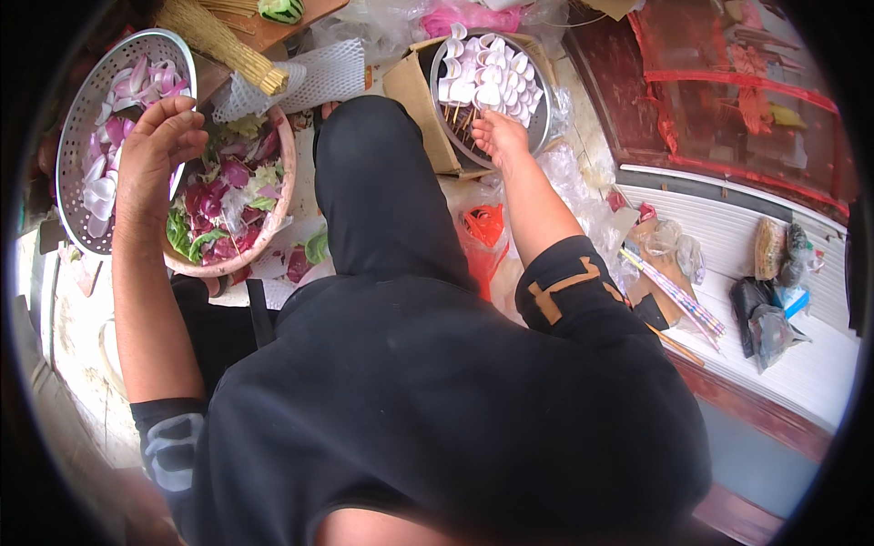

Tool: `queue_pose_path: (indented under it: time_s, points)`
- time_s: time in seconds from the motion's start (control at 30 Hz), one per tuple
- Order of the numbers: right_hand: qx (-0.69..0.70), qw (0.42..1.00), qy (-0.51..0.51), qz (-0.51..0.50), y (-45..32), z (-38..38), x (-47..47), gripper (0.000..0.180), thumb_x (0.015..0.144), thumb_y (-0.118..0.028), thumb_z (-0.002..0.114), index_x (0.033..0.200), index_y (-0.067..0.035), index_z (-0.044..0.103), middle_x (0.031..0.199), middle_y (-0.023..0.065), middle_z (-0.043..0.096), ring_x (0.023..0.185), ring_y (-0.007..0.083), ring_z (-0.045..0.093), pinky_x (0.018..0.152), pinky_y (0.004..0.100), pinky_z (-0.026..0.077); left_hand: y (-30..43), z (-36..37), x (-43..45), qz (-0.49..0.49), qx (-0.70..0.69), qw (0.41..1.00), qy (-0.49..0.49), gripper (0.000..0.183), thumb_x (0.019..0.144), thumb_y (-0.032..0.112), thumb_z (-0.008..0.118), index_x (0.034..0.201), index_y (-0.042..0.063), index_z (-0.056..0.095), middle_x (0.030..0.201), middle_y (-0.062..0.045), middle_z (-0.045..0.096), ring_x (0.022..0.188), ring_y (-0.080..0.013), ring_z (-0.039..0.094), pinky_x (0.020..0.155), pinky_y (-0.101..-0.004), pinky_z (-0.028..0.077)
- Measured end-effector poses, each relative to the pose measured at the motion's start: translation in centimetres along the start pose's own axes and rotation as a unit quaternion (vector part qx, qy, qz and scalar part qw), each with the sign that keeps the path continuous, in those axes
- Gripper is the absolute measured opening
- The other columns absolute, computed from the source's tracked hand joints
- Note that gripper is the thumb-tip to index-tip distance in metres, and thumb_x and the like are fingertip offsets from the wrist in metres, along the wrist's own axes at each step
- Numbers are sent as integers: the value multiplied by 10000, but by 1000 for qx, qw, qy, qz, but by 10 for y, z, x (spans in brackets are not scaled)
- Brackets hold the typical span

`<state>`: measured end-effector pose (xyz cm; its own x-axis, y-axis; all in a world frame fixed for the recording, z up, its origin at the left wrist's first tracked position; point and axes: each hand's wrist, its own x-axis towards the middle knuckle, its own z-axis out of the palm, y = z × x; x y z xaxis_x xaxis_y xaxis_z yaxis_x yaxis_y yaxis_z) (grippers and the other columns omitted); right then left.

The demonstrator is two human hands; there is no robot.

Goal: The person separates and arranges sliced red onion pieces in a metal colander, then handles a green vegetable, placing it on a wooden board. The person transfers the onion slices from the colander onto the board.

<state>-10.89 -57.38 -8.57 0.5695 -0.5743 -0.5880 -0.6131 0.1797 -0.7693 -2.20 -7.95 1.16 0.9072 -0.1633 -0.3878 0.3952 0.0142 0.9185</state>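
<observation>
My left hand (158, 150) hovers over the right rim of a perforated metal colander (68, 170) that contains cut red onion pieces (102, 194). Its fingers are loosely bent and slightly apart, with nothing visible in them. At the near side of a round metal bowl (546, 112), my right hand (504, 138) has its fingers curled beside thin wooden sticks (459, 123). Whether it grips a stick is hidden. Skewered onion pieces (488, 75) are layered in the bowl, their sticks pointing toward me.
A cardboard box (416, 102) surrounds the bowl. Below the colander, a round tub (288, 177) holds onion skins and leafy scraps. A bundle of bamboo sticks (225, 48) lies behind it, by white foam netting (328, 75). Plastic bags (488, 225) lie right of my knee.
</observation>
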Motion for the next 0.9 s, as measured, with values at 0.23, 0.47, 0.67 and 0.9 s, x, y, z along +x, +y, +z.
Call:
queue_pose_path:
  time_s: [0.23, 0.47, 0.67, 0.9]
  points:
    - [-80, 995, 56, -13, 2, -27, -22, 213, 887, -202, 572, 987, -17, 605, 821, 104, 659, 597, 167, 619, 504, 281, 497, 0, -16, 4, 28, 16, 999, 15, 281, 894, 163, 600, 1147, 40, 590, 986, -43, 654, 814, -94, 630, 767, -227, 508]
    - [-101, 989, 48, -97, -41, -14, -27, 183, 898, -230, 580, 885, -48, 586, 705, 42, 596, 547, 129, 573, 469, 264, 458, 5, -53, 10, 83, -35, 993, 81, 313, 924, 155, 579, 1191, -7, 563, 1034, -92, 662, 849, -125, 650, 776, -227, 530]
    - [-120, 973, -74, -184, -87, 74, -57, 234, 844, -259, 651, 731, -66, 583, 630, 34, 580, 482, 116, 541, 440, 255, 419, 15, -59, -2, 122, -47, 983, 129, 327, 917, 139, 582, 1200, -21, 552, 1058, -122, 656, 872, -151, 665, 790, -248, 536]
    - [-193, 923, -236, -235, -108, 182, -83, 145, 835, -157, 692, 914, -55, 626, 728, 12, 620, 566, 78, 571, 513, 213, 451, 26, -46, -8, 124, -89, 974, 168, 237, 879, 72, 606, 1106, 7, 591, 983, -80, 654, 751, -120, 655, 689, -243, 536]
